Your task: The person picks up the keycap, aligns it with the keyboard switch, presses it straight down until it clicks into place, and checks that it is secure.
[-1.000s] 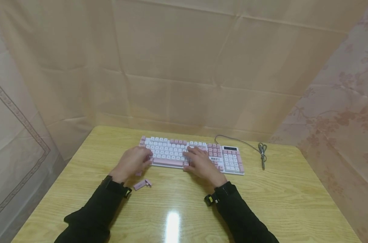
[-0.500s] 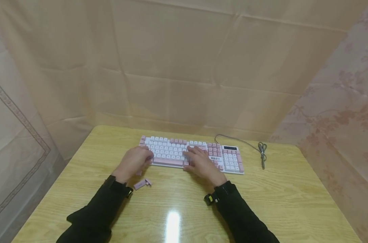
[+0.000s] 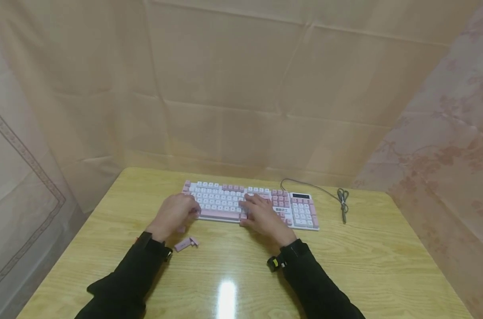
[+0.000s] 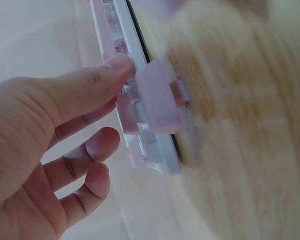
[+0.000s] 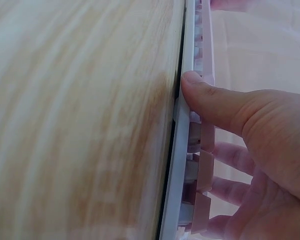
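A white and pink keyboard point(image 3: 222, 204) lies on the wooden table. My left hand point(image 3: 173, 215) is at its front left corner, thumb and index finger pinching at a keycap beside the long pink space bar point(image 4: 103, 32). That keycap is mostly hidden by the fingers. In the left wrist view, a loose pink keycap point(image 4: 157, 97) sits on the table in front of the keyboard. My right hand point(image 3: 263, 217) rests over the keys right of the space bar, its thumb touching the front edge and its fingers spread on the keys.
Two loose pink keycaps point(image 3: 183, 244) lie on the table near the left wrist. The keyboard's grey cable point(image 3: 311, 184) runs right to a tied bundle point(image 3: 343, 200). A beige cloth point(image 3: 241, 102) hangs behind the table point(image 3: 357, 261).
The left thumb has drawn in closer to the keyboard edge. The right hand stays in place. The head view has shifted slightly.
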`<state>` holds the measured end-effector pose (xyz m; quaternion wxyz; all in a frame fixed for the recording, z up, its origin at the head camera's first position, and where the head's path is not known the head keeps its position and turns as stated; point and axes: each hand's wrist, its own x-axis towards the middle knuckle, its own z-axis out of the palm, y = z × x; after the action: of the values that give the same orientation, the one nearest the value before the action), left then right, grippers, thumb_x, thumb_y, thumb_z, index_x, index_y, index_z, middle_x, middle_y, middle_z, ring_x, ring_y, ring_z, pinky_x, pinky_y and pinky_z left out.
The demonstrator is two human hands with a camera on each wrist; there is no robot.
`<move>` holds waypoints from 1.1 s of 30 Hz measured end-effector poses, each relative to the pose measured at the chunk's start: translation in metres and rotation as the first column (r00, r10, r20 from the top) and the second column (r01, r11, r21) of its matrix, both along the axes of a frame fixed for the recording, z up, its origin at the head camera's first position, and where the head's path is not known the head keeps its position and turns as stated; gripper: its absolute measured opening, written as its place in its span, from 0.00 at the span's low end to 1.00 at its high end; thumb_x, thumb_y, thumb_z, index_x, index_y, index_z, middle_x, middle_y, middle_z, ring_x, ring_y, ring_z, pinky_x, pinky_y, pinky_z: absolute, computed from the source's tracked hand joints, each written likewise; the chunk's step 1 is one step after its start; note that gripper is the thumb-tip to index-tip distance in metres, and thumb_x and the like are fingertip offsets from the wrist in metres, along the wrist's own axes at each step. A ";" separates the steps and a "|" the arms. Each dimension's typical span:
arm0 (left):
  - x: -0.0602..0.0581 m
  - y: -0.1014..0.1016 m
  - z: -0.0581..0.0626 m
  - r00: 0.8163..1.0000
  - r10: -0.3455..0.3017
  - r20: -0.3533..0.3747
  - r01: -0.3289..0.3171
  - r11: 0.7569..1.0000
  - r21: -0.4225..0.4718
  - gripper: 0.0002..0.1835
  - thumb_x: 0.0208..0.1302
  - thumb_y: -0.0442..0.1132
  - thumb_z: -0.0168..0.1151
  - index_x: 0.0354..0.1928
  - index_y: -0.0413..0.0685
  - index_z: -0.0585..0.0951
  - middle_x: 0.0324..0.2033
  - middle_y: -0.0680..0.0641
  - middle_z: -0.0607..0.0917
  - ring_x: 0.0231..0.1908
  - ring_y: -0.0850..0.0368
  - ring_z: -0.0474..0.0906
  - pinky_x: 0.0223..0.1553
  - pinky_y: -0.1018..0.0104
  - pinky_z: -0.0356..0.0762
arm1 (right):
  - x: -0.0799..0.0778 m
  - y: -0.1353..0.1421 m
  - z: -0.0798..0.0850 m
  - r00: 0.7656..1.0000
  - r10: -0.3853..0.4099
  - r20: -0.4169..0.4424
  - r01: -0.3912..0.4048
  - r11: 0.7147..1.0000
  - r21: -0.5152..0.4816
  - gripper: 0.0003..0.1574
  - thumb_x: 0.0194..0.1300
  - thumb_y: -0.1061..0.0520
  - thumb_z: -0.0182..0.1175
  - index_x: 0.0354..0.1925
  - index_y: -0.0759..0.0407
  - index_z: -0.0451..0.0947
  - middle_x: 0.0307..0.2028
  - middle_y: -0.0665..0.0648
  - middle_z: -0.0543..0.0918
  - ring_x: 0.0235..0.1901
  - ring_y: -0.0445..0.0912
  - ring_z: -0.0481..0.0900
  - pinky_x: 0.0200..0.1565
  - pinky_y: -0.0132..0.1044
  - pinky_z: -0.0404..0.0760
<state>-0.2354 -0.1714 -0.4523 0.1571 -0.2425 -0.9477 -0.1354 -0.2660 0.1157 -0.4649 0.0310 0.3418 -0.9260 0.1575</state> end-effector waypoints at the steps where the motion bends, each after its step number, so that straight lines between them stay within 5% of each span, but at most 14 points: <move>1: 0.000 -0.001 0.000 1.000 0.003 0.009 -0.003 1.000 0.009 0.04 0.49 0.35 0.71 0.27 0.54 0.88 0.25 0.57 0.82 0.27 0.63 0.74 0.35 0.64 0.76 | 0.000 0.000 0.000 1.000 -0.001 -0.002 0.001 1.000 0.004 0.40 0.57 0.45 0.65 0.65 0.56 0.68 0.68 0.64 0.62 0.67 0.62 0.54 0.61 0.64 0.51; 12: -0.004 0.003 0.001 1.000 -0.013 -0.018 0.013 1.000 0.008 0.09 0.46 0.29 0.68 0.25 0.54 0.87 0.23 0.57 0.81 0.25 0.64 0.71 0.32 0.66 0.75 | -0.002 0.004 0.003 1.000 -0.006 -0.014 0.007 1.000 0.019 0.39 0.58 0.45 0.63 0.65 0.57 0.68 0.68 0.64 0.62 0.67 0.63 0.54 0.62 0.63 0.50; 22: -0.006 0.000 -0.005 0.992 -0.001 0.129 -0.011 0.996 0.091 0.04 0.53 0.40 0.69 0.32 0.53 0.87 0.29 0.57 0.84 0.31 0.63 0.77 0.39 0.61 0.77 | 0.000 0.007 0.002 1.000 -0.010 0.001 0.010 1.000 0.003 0.40 0.57 0.45 0.64 0.65 0.56 0.67 0.68 0.64 0.62 0.67 0.62 0.54 0.62 0.64 0.50; 33: -0.002 -0.004 -0.004 0.992 -0.021 0.127 0.009 0.996 0.091 0.02 0.56 0.39 0.68 0.31 0.52 0.86 0.26 0.59 0.79 0.28 0.62 0.72 0.35 0.63 0.75 | 0.003 0.003 0.004 1.000 -0.005 -0.002 0.005 1.000 0.008 0.41 0.56 0.44 0.64 0.65 0.56 0.67 0.68 0.64 0.61 0.67 0.62 0.53 0.62 0.63 0.50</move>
<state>-0.2375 -0.1749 -0.4566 0.1057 -0.2330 -0.9469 -0.1947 -0.2630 0.1190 -0.4606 0.0309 0.3397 -0.9275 0.1533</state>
